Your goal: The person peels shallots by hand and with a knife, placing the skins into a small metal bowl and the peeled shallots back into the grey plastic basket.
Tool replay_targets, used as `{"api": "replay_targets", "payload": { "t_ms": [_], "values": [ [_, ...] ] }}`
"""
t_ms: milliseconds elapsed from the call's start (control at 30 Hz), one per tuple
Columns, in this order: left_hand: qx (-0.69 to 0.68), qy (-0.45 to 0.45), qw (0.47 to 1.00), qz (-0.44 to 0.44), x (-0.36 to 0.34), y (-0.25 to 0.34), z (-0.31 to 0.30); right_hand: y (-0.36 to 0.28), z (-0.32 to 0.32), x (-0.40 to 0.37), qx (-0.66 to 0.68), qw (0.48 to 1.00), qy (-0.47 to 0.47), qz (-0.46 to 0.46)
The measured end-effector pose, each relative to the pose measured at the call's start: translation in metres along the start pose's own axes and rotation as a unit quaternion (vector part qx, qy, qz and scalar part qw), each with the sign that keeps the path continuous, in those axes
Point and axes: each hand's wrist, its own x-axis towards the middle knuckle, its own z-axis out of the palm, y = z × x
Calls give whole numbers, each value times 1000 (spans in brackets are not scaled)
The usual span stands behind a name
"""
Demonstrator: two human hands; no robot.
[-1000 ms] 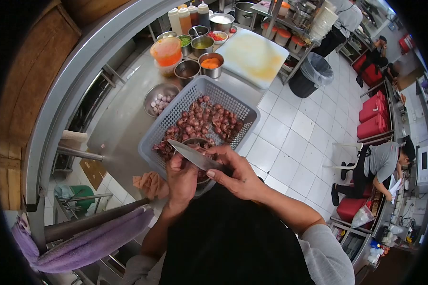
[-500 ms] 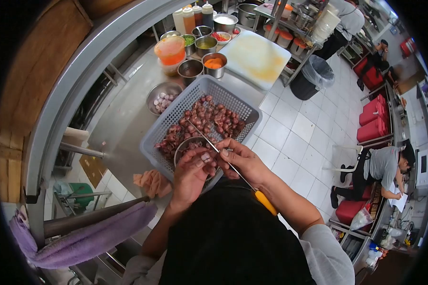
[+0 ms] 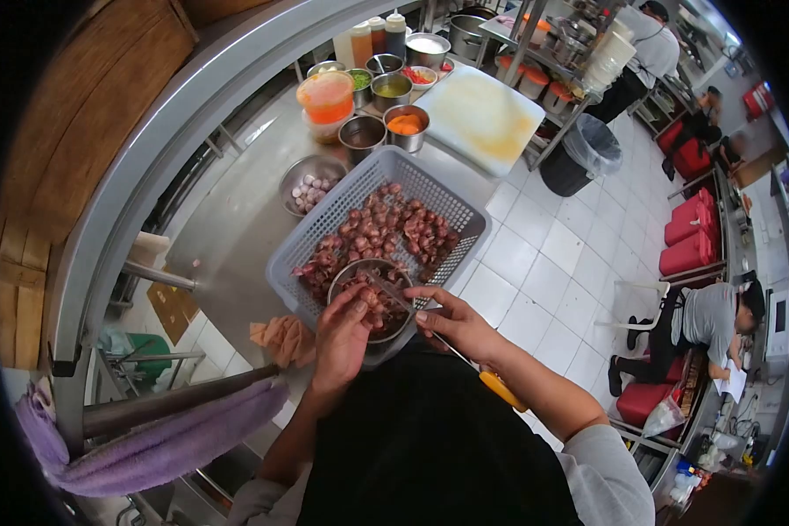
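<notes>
My left hand [image 3: 340, 340] has its fingers closed around a small shallot [image 3: 370, 300], mostly covered by the fingertips. In my right hand [image 3: 458, 324] is a knife with a yellow handle [image 3: 503, 391]; its thin blade points up and left towards the shallot. Both hands are over a round metal bowl [image 3: 397, 331] with reddish skins in it. That bowl stands at the near end of a grey perforated basket [image 3: 475, 219], where many unpeeled shallots [image 3: 373, 230] lie. Beside the basket, a steel bowl [image 3: 289, 203] holds pale peeled shallots [image 3: 311, 191].
Beyond the basket are a stained white cutting board [image 3: 473, 114], an orange-filled tub [image 3: 326, 98] and several metal pots [image 3: 362, 136]. A crumpled orange cloth [image 3: 280, 339] lies near my left wrist. A black bin [image 3: 568, 167] stands on the tiles; a person [image 3: 706, 320] bends at the right counter.
The knife blade has dropped lower, over the bowl, and my right hand has shifted slightly right and down. My left hand has turned, with the shallot at its fingertips. The whole view has shifted slightly.
</notes>
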Motion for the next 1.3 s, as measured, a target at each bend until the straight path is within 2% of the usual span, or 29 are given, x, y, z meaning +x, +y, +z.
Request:
{"api": "replay_targets", "payload": {
  "t_ms": [33, 100, 233, 533, 600, 733, 1067, 1133, 1167, 1233, 1300],
  "values": [
    [0, -2, 1000, -2, 0, -2, 1, -3, 3, -2, 0, 1000, 2, -1],
    [-20, -5, 1000, 23, 1, -5, 5, -7, 9, -7, -62, 996, -29, -59],
    [-7, -14, 999, 47, -2, -9, 6, -10, 23, -6, -131, 983, -20, -126],
    [-12, -17, 999, 29, -3, -3, 17, -15, 33, -6, -172, 965, 7, -199],
    [-21, -40, 998, 47, -5, -2, 19, -14, 34, -5, -188, 958, 11, -219],
    [-36, -28, 998, 49, -8, 0, 24, -12, 36, -2, -201, 944, 12, -260],
    [8, -48, 995, 84, -13, -12, 19, 0, 36, 7, -169, 941, 30, -293],
    [0, -43, 995, 90, -14, -12, 21, 0, 39, 9, -65, 956, 21, -284],
    [-1, -39, 996, 86, -13, -12, 23, -2, 38, 8, -64, 957, 19, -283],
    [-1, -34, 996, 82, -13, -14, 23, -18, 38, 1, -5, 984, -3, -176],
    [24, -41, 993, 111, -11, -18, 20, -16, 35, 3, -34, 989, 5, -146]
  ]
}}
